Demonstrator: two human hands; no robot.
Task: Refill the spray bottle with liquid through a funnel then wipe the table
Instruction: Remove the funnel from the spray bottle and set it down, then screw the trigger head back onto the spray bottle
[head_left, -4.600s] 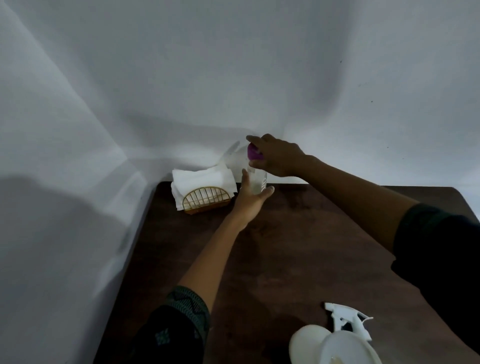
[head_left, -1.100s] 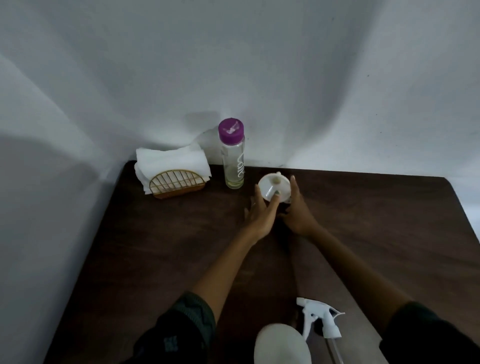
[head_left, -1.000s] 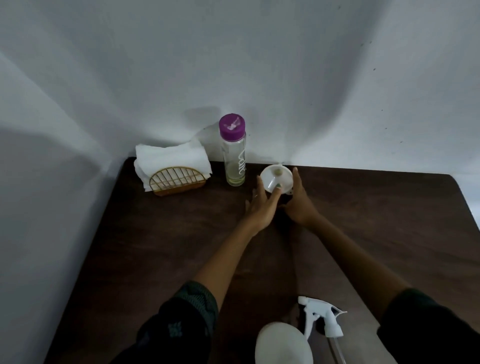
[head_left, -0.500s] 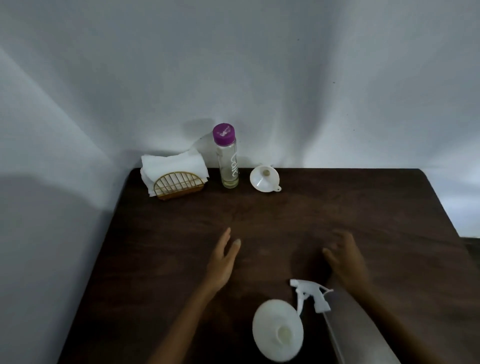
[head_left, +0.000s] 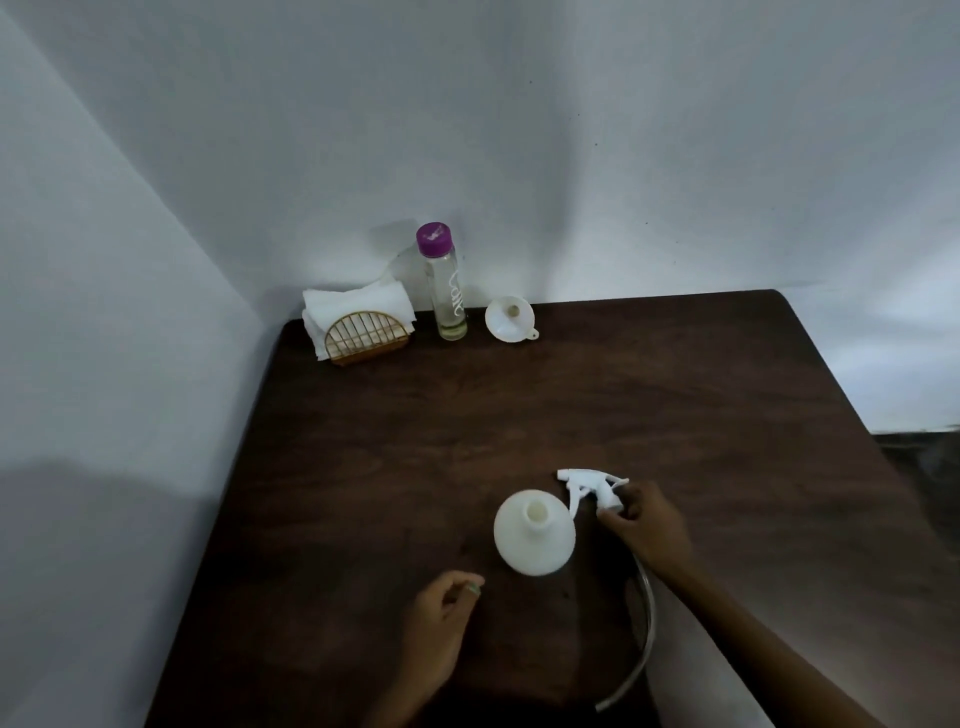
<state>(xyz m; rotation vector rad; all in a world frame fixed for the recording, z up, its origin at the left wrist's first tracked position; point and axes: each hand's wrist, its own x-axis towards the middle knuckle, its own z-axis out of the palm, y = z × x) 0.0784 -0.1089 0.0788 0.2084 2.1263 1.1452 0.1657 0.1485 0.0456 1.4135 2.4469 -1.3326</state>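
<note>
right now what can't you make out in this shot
- Head view: liquid level inside the white spray bottle; its opaque wall hides it.
- Collar of the trigger head: covered by the right hand.
- Dip tube: its upper part runs under the right forearm.
- Writing on the purple-capped bottle: too small.

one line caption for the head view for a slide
Right hand grips the sprayer head beside the open bottle; left hand waits nearby.

Bare forearms, perhaps a green-painted nail on left hand (head_left: 434, 631).
</note>
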